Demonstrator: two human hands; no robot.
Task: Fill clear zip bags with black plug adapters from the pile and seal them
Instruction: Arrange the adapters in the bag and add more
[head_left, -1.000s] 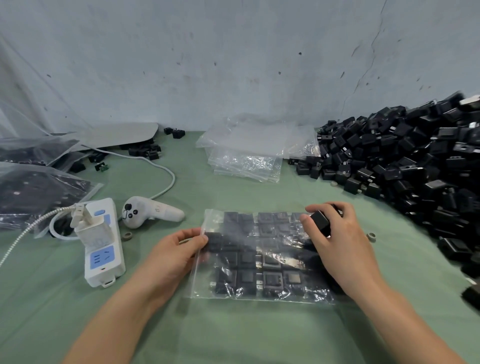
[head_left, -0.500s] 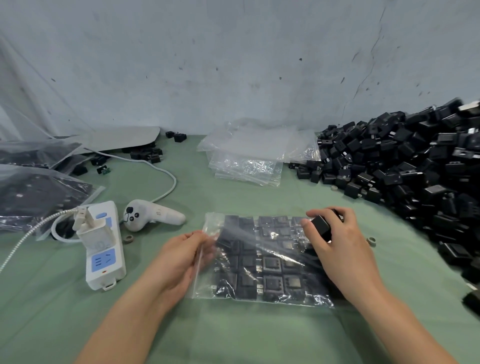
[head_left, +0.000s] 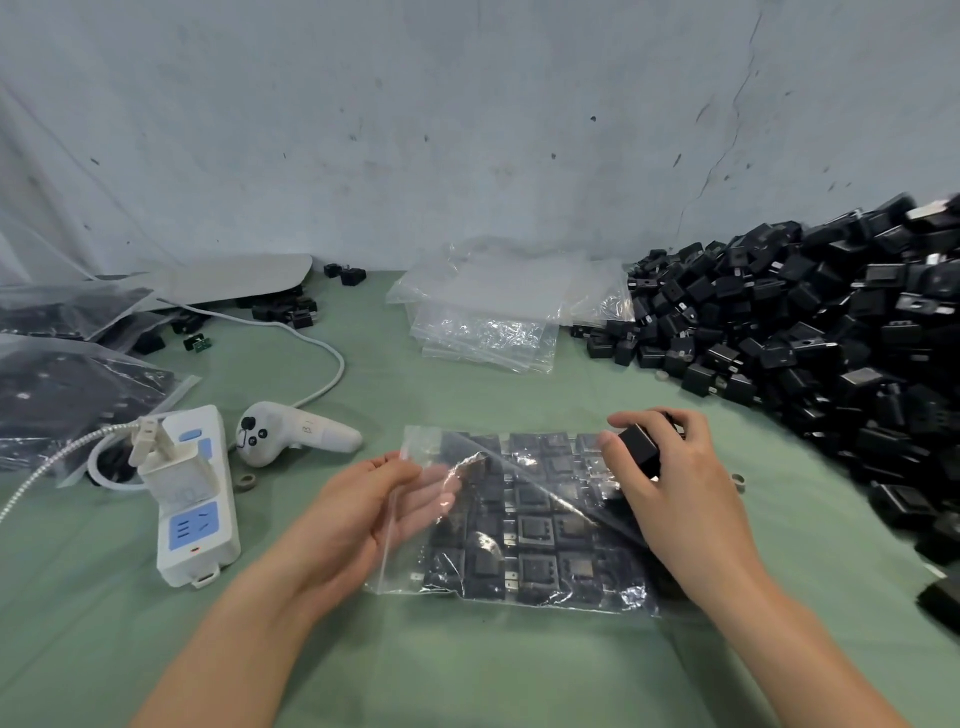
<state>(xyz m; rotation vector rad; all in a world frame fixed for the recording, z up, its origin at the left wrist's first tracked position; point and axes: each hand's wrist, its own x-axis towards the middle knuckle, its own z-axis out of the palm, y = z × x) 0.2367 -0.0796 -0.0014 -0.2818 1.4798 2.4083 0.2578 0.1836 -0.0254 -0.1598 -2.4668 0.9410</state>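
A clear zip bag (head_left: 540, 535) lies flat on the green table, holding rows of black plug adapters. My left hand (head_left: 358, 514) holds the bag's open left edge; its fingers reach inside under the lifted top layer. My right hand (head_left: 680, 499) rests over the bag's upper right corner and grips one loose black adapter (head_left: 638, 448). The big pile of black adapters (head_left: 831, 343) rises along the right side against the wall.
A stack of empty clear bags (head_left: 488, 317) lies behind the bag. A white power strip (head_left: 196, 499) with a charger plugged in and a white handheld controller (head_left: 291, 434) sit to the left. Filled bags (head_left: 67, 400) lie at the far left.
My left hand has slid its fingers into the bag's mouth and lifted the top layer. My right hand has barely moved and keeps the adapter.
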